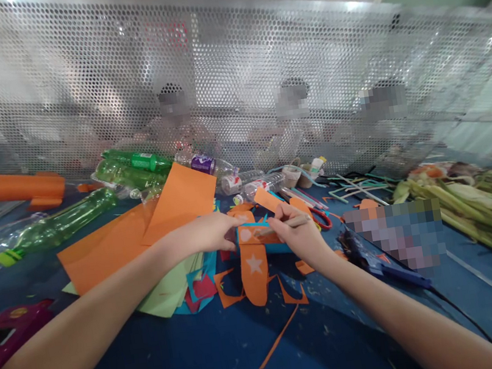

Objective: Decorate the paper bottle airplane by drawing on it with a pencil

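In the head view a small orange and blue paper model (254, 263) stands on the blue table. It looks like a toy plane, and a white star and pale rounded shapes mark its orange strip. My left hand (217, 232) grips the model's left edge between thumb and fingers. On the other side, my right hand (298, 233) is closed around a light-coloured pen (298, 221), its tip end over the model's orange top. Orange paper offcuts (293, 291) lie around the model. Red-handled scissors (322, 219) lie just behind my right hand, their blades mostly hidden.
Orange sheets (187, 196) and pale green paper (165, 292) lie to the left. Plastic bottles (64, 221) crowd the back left. At right are a blue glue gun (398, 273) with a cord, straws (357, 183) and corn husks (465, 201). A perforated metal screen (230, 76) stands behind, people beyond it.
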